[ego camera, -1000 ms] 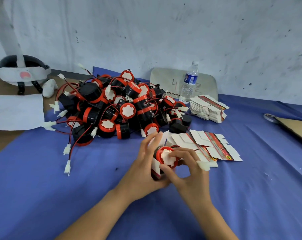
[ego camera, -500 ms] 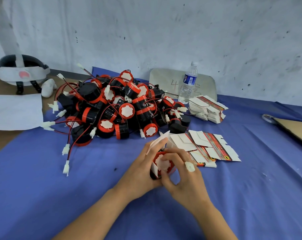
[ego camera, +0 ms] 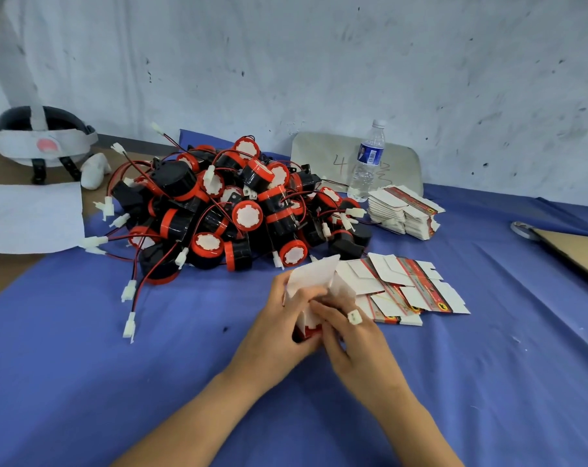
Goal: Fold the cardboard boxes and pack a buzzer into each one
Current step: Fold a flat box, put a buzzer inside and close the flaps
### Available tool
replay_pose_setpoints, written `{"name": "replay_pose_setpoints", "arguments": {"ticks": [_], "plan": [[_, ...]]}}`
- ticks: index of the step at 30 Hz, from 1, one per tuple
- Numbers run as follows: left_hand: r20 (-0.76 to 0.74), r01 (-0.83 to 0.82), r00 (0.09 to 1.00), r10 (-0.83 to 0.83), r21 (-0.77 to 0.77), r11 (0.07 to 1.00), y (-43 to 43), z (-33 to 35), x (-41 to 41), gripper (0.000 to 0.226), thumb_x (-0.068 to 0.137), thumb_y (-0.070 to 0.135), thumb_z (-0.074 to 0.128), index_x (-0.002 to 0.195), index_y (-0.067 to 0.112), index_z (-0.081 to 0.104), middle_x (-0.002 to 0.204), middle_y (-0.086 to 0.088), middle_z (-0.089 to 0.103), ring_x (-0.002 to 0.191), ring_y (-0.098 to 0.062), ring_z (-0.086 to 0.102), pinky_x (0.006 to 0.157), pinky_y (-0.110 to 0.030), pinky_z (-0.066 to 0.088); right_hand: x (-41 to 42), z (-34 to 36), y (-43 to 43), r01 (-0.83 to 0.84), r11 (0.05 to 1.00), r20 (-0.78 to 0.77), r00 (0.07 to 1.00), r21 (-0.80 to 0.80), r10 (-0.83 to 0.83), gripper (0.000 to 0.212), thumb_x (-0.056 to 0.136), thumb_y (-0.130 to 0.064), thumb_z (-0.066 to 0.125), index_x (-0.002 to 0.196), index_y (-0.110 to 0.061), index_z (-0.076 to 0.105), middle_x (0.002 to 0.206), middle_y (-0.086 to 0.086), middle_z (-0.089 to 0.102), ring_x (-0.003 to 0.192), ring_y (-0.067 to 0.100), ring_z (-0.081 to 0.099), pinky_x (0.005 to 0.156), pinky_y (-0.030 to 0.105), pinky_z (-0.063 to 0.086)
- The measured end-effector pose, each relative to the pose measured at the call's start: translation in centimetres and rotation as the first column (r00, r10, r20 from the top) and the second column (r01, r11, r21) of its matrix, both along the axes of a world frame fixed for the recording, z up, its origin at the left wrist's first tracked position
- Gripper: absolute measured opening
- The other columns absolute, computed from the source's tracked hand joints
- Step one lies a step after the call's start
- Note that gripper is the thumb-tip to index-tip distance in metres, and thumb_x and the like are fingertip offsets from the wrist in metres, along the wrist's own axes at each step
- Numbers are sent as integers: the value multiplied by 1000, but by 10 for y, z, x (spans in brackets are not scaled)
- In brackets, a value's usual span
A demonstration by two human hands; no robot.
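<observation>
A small white and red cardboard box stands on the blue cloth between my hands, its white flaps up. My left hand grips the box from the left. My right hand curls its fingers over the box's opening from the right, a white connector lying against one finger. The buzzer inside the box is hidden by the flaps and fingers. A big pile of black and red buzzers with red wires lies behind. Flat box blanks are spread to the right of the box.
A stack of flat boxes and a water bottle stand at the back right. A brown cardboard sheet lies at the right edge. A helmet and white paper are at the far left.
The buzzer's red and white face showed between my fingers before; now the white flaps and my fingers cover it. My right hand has moved over the opening.
</observation>
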State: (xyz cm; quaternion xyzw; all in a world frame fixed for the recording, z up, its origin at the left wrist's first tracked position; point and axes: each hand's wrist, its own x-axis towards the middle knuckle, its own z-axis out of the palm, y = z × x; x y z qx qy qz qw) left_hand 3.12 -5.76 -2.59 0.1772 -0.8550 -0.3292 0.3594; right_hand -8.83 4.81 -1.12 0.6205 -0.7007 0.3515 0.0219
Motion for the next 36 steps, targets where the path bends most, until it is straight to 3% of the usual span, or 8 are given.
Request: {"name": "replay_pose_setpoints", "arguments": {"ticks": [5,10,14,18,22,27,32,36], "plan": [[-6,-127,992,127,2,992,0,3,0,30,75,64,58,89,38,54,125,26,32,98,3,54,78,1,40,4,8,4,50,961,-34,998,-271,-61,48,82,5,53,116,-28,63,117,-1,60,91,15,60,68,29,54],[47,-111,993,111,-14,994,-1,3,1,29,83,42,71,105,44,52,120,24,33,102,2,49,83,-10,47,3,15,7,162,815,90,987,-556,-135,40,96,-15,49,131,-35,46,97,-8,61,79,8,63,72,7,43],[133,-50,990,54,-32,998,3,11,2,61,82,49,69,125,59,27,127,22,36,105,0,49,88,-24,51,3,13,7,261,816,229,960,-515,-163,42,94,-19,51,129,-41,42,94,-5,68,82,5,67,71,6,46],[151,-18,988,25,-51,999,7,12,3,76,79,58,67,124,71,7,141,21,36,110,8,38,82,0,33,1,13,5,290,819,300,942,-495,-152,22,96,-17,52,111,-33,48,85,-5,69,75,-3,67,63,5,45],[133,-30,990,41,-87,996,10,12,3,78,79,56,68,127,67,8,103,34,47,94,16,41,76,3,33,-1,13,5,345,807,388,908,-478,-159,30,90,-11,59,102,-37,49,81,-6,68,74,0,67,62,3,43],[126,-33,991,46,-109,993,14,16,4,70,73,73,50,126,74,4,101,50,36,92,19,42,74,-2,34,-9,9,1,349,862,229,932,-369,-279,16,86,-5,69,99,-13,64,74,-5,59,65,12,55,57,24,47],[118,-30,992,41,-91,995,13,12,2,72,72,82,43,130,70,5,102,40,40,91,11,47,75,-7,37,-9,11,1,264,883,-246,893,-388,-375,11,82,-3,68,90,-10,70,72,-1,64,67,26,55,41,35,45],[118,-37,992,49,-103,994,12,9,3,72,77,73,53,131,69,6,111,33,38,94,9,47,76,-4,36,-9,11,1,255,910,-248,906,-327,-343,16,78,1,76,91,-8,74,79,4,68,69,30,59,44,39,50]]}}
